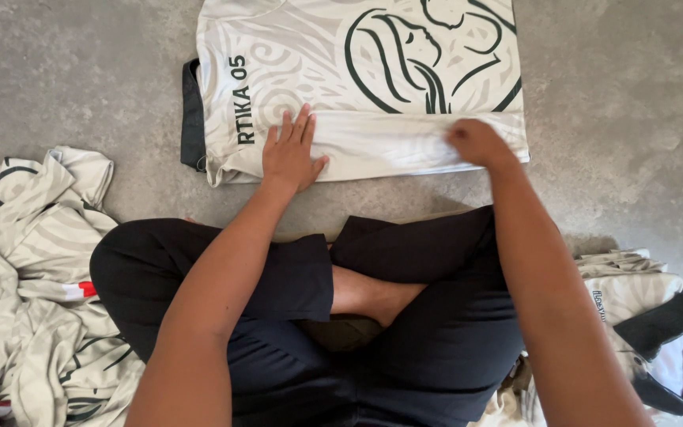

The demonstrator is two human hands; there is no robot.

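A cream jersey (373, 71) lies spread flat on the grey concrete floor (65, 71), just in front of the person's crossed legs (405, 316), which are in black trousers. The fabric carries a pale swirling tone-on-tone pattern, a large dark green line drawing across the middle, and dark lettering running sideways near its left end. A dark collar edge shows at that left end. The near long edge is folded over into a plain, lighter band that runs the width of the garment.

The left hand (290, 154) rests palm down on this folded band, its fingers (298, 126) straight, slightly apart and pressing the cloth, gripping nothing. The right hand (476, 142) sits on the same band toward the right end; it is blurred, and whether its fingers pinch the cloth or merely press it I cannot tell.

A crumpled heap of similar cream garments (29, 292) lies at the person's left, and a small folded stack (642, 308) at the right.
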